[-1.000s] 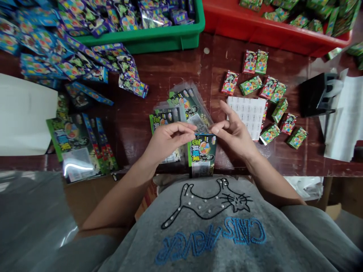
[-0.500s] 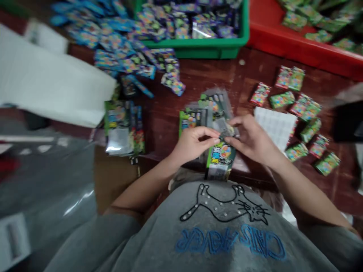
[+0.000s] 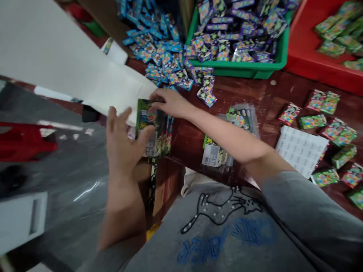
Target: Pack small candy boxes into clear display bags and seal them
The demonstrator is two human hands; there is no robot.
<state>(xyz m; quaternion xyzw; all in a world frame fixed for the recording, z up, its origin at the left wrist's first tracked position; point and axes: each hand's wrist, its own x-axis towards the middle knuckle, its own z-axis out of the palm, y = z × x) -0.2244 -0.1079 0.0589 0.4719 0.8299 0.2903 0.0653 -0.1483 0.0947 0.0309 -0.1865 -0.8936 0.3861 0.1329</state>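
On the left of the table a dark green printed pouch (image 3: 151, 121) lies at a stack of similar pouches (image 3: 167, 143). My right hand (image 3: 169, 101) reaches across to it, fingers curled over its top edge. My left hand (image 3: 123, 138) is spread beside its left edge, thumb stretched toward its front and palm blurred by motion. Whether the left thumb touches the pouch I cannot tell. Below my right forearm lie more clear-edged printed pouches (image 3: 241, 115), partly covered by the arm.
A green crate (image 3: 241, 70) of purple packets stands at the back, blue packets (image 3: 161, 53) heaped to its left. Behind right is a red bin (image 3: 312, 71) with green packets. Small red and green boxes (image 3: 312, 121) lie around a white sheet (image 3: 302, 149). White material (image 3: 93, 75) stretches left.
Both hands have moved left from the middle pouches to the left stack. The left hand has let go and spread; the right now grips a pouch there. The view has shifted left.
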